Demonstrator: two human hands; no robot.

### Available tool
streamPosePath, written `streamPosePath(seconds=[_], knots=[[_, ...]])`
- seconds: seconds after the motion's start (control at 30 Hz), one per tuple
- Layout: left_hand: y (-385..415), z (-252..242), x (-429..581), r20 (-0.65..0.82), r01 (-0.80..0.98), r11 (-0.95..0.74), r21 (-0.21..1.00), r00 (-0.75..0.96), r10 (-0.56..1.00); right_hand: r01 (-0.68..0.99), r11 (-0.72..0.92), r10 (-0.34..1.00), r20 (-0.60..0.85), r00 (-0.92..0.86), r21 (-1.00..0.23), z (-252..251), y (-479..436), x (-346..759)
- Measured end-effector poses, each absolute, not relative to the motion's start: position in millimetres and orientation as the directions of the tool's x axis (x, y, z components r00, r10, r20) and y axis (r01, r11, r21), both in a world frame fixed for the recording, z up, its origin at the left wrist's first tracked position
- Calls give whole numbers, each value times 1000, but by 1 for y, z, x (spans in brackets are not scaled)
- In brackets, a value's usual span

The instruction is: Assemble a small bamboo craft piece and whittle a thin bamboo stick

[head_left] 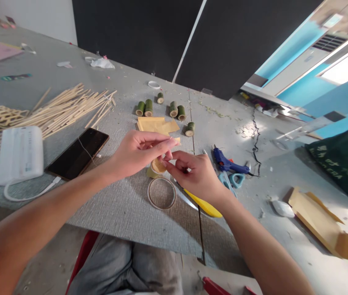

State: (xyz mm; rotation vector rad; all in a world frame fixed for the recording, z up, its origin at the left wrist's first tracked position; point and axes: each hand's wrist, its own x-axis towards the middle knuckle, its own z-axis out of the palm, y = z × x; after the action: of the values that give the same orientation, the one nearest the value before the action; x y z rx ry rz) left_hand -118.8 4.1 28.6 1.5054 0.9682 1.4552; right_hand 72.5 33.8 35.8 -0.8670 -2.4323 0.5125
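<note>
My left hand (149,150) and my right hand (194,170) meet above the middle of the table, thumbs and fingers pinched close together. What they pinch is too small to make out. A bit of tan paper (178,140) shows just past my left fingertips. Below the fingers stands a short round piece with a tan top (158,166), partly covered by my right hand. A ring of tape (162,193) lies nearer me. Behind my hands are folded tan paper pieces (152,123) and several short green bamboo sections (148,107).
Right of my hands lie a blue glue gun (227,162), blue-handled scissors (237,180) and a yellow-handled tool (204,204). At left are a phone (78,153), a white power bank (21,155) and many thin wooden sticks (66,108). A dark panel (137,32) stands behind.
</note>
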Motion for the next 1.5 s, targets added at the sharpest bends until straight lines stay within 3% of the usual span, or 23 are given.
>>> streamPosePath(seconds=[0.73, 1.5], knots=[[4, 28, -119, 371, -21, -371, 928, 37, 928, 487, 746, 657, 380, -651, -455, 33, 33, 68], [5, 28, -119, 390, -4, -390, 921, 41, 920, 425, 447, 787, 122, -604, -787, 39, 31, 65]])
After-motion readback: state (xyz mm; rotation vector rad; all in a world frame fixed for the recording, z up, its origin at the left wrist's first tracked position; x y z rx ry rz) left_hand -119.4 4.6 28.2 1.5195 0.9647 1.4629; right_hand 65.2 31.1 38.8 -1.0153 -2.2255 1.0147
